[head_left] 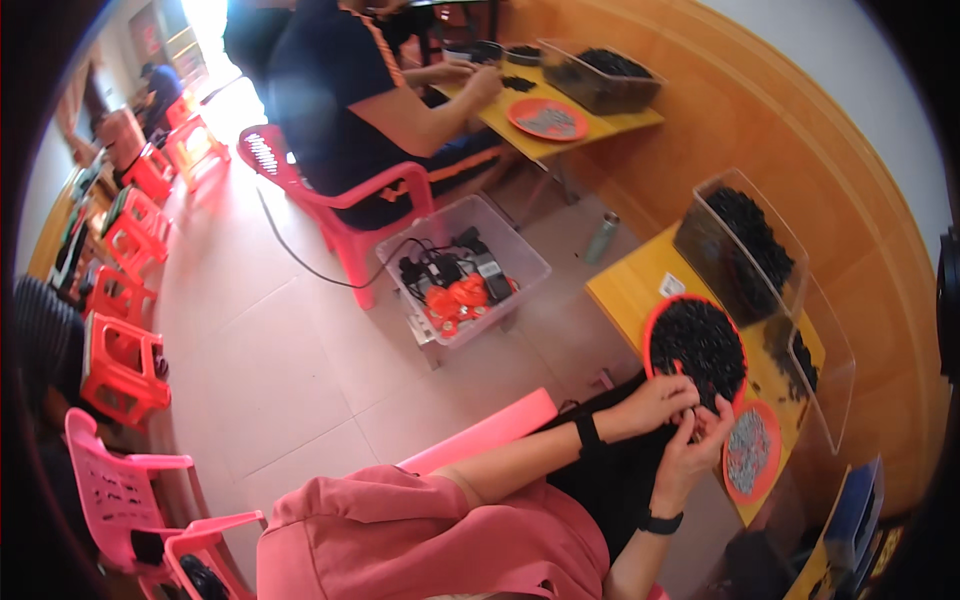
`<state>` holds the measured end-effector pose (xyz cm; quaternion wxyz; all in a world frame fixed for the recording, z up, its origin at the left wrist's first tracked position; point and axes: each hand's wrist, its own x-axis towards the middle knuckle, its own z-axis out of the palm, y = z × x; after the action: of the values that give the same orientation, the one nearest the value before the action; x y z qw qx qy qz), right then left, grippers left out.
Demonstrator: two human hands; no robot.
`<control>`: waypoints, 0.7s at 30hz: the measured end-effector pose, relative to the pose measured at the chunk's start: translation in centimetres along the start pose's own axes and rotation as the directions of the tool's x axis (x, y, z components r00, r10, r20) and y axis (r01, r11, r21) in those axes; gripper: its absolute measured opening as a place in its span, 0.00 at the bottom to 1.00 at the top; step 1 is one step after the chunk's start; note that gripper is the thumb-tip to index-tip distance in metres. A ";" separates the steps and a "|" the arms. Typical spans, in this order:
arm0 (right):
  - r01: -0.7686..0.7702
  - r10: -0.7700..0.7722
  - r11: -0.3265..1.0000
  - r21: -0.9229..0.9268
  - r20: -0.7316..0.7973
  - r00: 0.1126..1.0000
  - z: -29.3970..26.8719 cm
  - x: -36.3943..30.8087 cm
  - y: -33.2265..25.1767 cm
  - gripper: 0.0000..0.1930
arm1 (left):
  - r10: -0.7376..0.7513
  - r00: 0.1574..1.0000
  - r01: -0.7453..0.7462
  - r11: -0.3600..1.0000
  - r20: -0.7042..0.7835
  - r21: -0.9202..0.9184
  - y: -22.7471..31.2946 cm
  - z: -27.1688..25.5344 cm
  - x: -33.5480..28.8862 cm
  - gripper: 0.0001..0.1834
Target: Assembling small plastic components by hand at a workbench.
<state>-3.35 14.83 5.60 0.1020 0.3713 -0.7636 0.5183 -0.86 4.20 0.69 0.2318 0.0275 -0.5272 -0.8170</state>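
My left hand (660,403) and my right hand (697,448) meet over the near edge of a round red-orange tray (652,325). The tray is heaped with small black pieces (697,335). The fingers of both hands are pinched close together, fingertips almost touching. Whatever they hold is too small and too covered to name. A bit of orange-red shows just above my left fingertips. Beside my right hand lies a smaller orange-red plate (772,462) with many small silvery metal pieces (748,452). Both dishes stand on a yellow table (632,284).
A clear bin (712,235) of black pieces stands at the table's back, another clear bin (840,385) beside it. On the floor, a clear tub (525,255) holds cables and orange parts near a green bottle (602,238). A person (335,110) works at another yellow table (630,122).
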 end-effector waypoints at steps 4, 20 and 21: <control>0.072 -0.072 0.995 -0.066 0.003 0.997 -0.1 -0.3 0.4 0.22 | 0.008 1.000 -0.008 1.000 -0.003 -0.018 0.6 0.3 -0.4 0.09; 0.190 -0.151 0.969 -0.158 0.229 0.961 -2.4 1.0 0.7 0.16 | -0.121 0.992 0.121 0.993 0.045 -0.010 1.0 -0.1 -0.6 0.10; 0.192 -0.145 0.966 -0.173 0.253 0.957 -2.6 1.1 0.5 0.15 | -0.130 0.989 0.132 0.991 0.076 -0.013 1.0 -0.1 -0.5 0.10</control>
<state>-5.05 16.71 6.93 0.0896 0.4827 -0.7830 0.3819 -0.01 3.95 1.41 0.1579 0.0294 -0.5254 -0.8356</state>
